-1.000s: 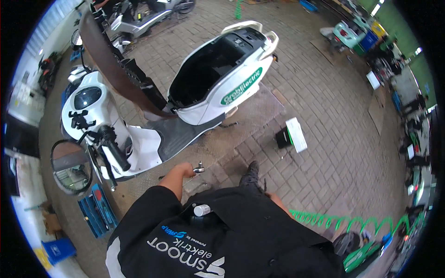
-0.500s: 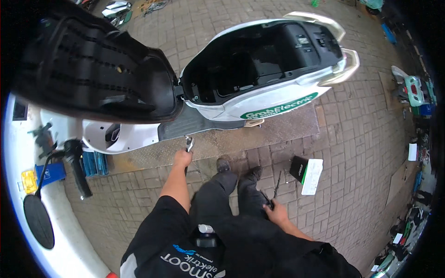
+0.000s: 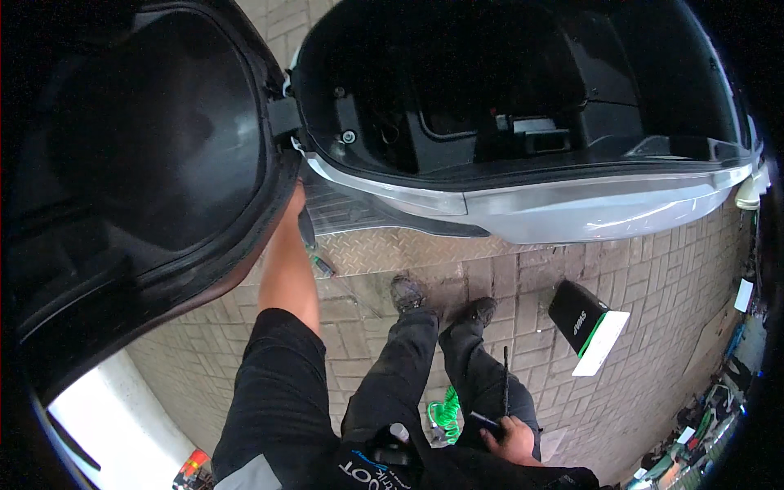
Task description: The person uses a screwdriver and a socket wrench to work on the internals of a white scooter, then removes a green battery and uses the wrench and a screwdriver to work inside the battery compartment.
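My left hand reaches under the raised seat of a white scooter, its fingers mostly hidden by the seat edge. It is closed on what looks like an air ratchet; a dark handle shows below the hand, while the head is out of sight. A green and black fitting hangs beneath the handle. My right hand, low by my right thigh, is closed round a dark flat object whose kind I cannot make out. A thin black rod rises beside it; whether they are joined is unclear.
The open seat fills the left; the scooter's storage bin gapes beside it. A metal plate lies under the scooter. A black box with a white sheet stands right on the paving, and a green coiled hose appears near my legs.
My view has come closer to the scooter. My left hand has moved forward with the tool, from beside the footboard to under the seat edge. My right hand still holds the dark object.
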Motion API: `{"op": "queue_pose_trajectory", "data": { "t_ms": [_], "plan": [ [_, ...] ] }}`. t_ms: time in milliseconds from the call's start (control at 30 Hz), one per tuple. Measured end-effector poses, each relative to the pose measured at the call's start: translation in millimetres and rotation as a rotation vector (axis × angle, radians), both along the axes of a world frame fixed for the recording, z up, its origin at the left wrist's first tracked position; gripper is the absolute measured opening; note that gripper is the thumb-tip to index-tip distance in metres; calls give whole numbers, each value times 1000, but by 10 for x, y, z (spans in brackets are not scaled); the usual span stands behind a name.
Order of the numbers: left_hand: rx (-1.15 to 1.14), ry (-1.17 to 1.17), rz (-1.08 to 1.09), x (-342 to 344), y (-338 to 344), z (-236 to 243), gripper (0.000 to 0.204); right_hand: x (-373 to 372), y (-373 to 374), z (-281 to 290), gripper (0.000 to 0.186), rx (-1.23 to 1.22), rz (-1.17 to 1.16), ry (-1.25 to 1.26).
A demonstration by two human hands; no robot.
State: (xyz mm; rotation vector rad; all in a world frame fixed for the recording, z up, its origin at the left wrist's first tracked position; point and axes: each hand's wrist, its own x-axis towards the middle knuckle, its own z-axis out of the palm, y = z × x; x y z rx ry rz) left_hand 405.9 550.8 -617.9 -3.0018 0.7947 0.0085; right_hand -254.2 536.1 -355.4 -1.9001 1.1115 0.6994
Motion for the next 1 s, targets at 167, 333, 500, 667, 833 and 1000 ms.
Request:
{"op": "queue_pose_trajectory", "data": {
  "t_ms": [167, 333, 500, 667, 833, 1000],
  "plan": [
    [-238, -11, -34, -279, -93, -42, 49, 33, 118, 49, 40, -27, 5, 56],
    [-245, -96, -173, -119, 47, -188, 36, 116, 121, -56, 39, 35, 49, 1],
    [-310, -93, -241, -205, 52, -140, 23, 33, 174, -62, 36, 20, 65, 16],
    [-246, -28, -283, -221, -26, 46, 30, 9, 154, -89, 35, 37, 90, -24],
    [-454, -115, -106, -466, -5, 214, 41, -95, 76, -125, 34, 25, 158, -32],
    [-801, 152, 664, -1211, 966, -495, 43, -153, -26, -153, 33, -16, 182, -37]
  ]
}}
